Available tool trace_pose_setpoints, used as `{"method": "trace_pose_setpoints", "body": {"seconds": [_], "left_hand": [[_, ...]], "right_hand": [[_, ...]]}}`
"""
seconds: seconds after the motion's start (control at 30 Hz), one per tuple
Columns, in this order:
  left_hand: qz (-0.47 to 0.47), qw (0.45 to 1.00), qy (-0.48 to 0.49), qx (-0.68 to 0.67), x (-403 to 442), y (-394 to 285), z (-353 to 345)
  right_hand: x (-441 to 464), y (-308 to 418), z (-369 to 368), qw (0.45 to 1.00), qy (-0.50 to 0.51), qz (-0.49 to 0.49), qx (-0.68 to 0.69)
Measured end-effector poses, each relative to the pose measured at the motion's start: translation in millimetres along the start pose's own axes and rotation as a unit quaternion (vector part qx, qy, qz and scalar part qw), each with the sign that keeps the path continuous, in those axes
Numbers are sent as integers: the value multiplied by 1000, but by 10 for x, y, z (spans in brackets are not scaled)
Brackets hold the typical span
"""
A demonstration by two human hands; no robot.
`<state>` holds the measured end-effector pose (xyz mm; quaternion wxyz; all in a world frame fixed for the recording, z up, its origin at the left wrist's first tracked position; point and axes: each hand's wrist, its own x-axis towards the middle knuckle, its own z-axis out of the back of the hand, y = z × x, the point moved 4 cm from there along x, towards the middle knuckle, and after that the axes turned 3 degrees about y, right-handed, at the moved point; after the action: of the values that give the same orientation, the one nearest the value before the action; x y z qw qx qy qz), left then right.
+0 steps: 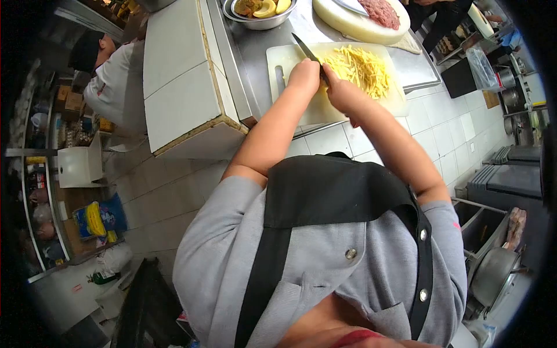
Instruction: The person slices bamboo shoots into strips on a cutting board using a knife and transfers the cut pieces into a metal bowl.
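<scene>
My right hand [343,93] grips the handle of a knife [304,46], whose dark blade points away from me to the upper left. Beside the blade, my left hand [304,76] is closed with its fingers curled under; what they hold, if anything, is hidden. Both hands are over a white cutting board [279,58] with a slot at its left end. Thin yellow strips [365,69] are heaped on the board, right of the knife. Behind the board's left end, a metal bowl [261,24] contains yellow pieces with rounded skins.
A thick round board [342,26] carries minced meat [380,13] and another blade [352,6] at the back. White tiled counter [180,75] adjoins the steel table [246,55] on the left. One person [119,87] is at far left; another person's dark clothing [447,23] shows at back right.
</scene>
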<state>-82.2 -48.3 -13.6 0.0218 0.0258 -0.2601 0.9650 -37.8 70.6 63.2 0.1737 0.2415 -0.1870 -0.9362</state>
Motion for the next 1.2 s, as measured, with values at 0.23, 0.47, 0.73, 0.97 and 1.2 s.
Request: {"method": "trace_pose_setpoints", "body": {"seconds": [0.23, 0.47, 0.73, 0.97, 1.2], "left_hand": [[29, 999, 39, -3, -31, -101, 163], [-13, 1000, -24, -11, -67, -33, 124], [-4, 999, -47, 12, -216, 50, 179], [-19, 999, -26, 10, -161, 0, 197], [24, 1000, -8, 16, -43, 24, 124]], "right_hand": [[67, -45, -188, 997, -62, 40, -32], [74, -38, -101, 999, 12, -17, -31], [212, -184, -153, 999, -31, 10, 37], [-141, 191, 249, 992, 100, -74, -4], [122, -30, -133, 997, -28, 38, -63]]}}
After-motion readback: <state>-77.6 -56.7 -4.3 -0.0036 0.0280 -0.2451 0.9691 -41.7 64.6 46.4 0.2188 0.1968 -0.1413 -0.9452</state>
